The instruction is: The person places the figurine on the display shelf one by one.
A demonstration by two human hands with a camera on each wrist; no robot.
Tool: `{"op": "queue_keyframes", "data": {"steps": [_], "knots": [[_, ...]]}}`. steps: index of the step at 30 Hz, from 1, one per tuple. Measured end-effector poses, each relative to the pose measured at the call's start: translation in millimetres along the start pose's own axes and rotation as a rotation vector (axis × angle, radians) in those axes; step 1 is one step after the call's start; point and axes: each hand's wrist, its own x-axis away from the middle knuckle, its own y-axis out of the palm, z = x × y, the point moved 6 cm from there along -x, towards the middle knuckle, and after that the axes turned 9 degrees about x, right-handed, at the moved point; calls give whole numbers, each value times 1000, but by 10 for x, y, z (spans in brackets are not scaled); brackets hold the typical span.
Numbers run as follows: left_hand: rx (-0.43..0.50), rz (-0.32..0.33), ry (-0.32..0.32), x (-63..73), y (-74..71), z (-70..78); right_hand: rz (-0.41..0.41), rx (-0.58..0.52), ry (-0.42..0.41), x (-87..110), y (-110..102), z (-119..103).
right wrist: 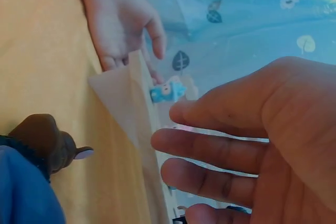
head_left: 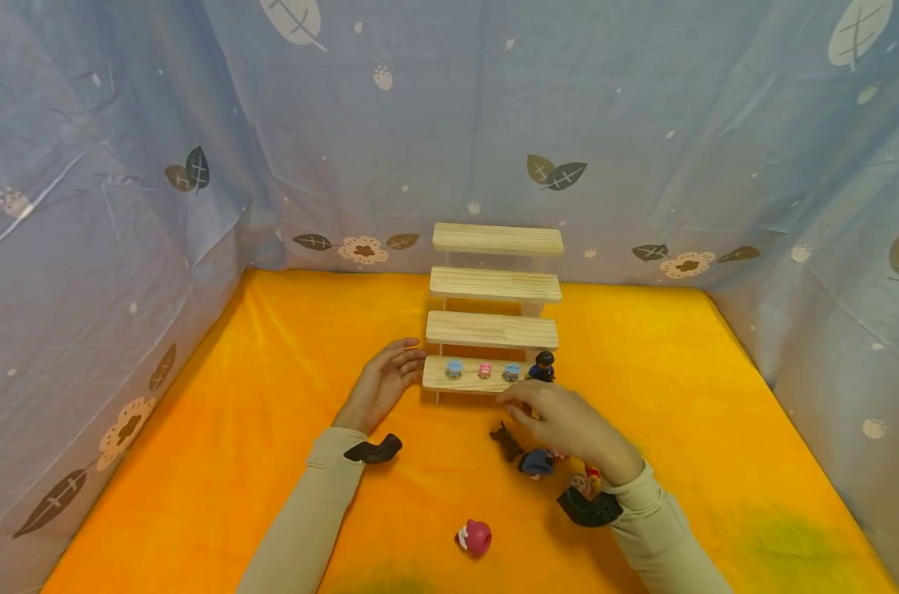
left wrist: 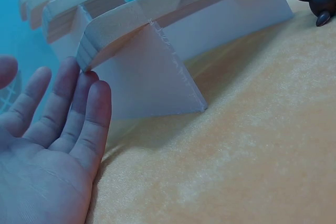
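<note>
We judge the step in hand to be setting small figures along the lowest shelf [head_left: 468,383] of the wooden stand [head_left: 494,283]. Just beyond the fingertips of the right hand [head_left: 574,422] stand two blue figures [head_left: 511,373] with a pink figure [head_left: 485,370] between them; a dark-haired figure [head_left: 543,367] is at the shelf's end beside that hand. We see the right hand holding nothing, fingers loosely apart; the left hand [head_left: 381,385], also unladen, has straight fingers at the opposite end. Next, we think, the right hand should draw back and pinch the brown figure [head_left: 506,443] on its near side.
</note>
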Motion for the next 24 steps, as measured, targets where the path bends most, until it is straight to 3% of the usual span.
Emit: {"op": "queue_keyframes", "data": {"steps": [10,24], "knots": [[1,-13,3,-5,-3,-5,-129,-1,-7,13,134,38],[-6,-3,5,-6,-6,0,-101,49,-119,-18,258,74]]}}
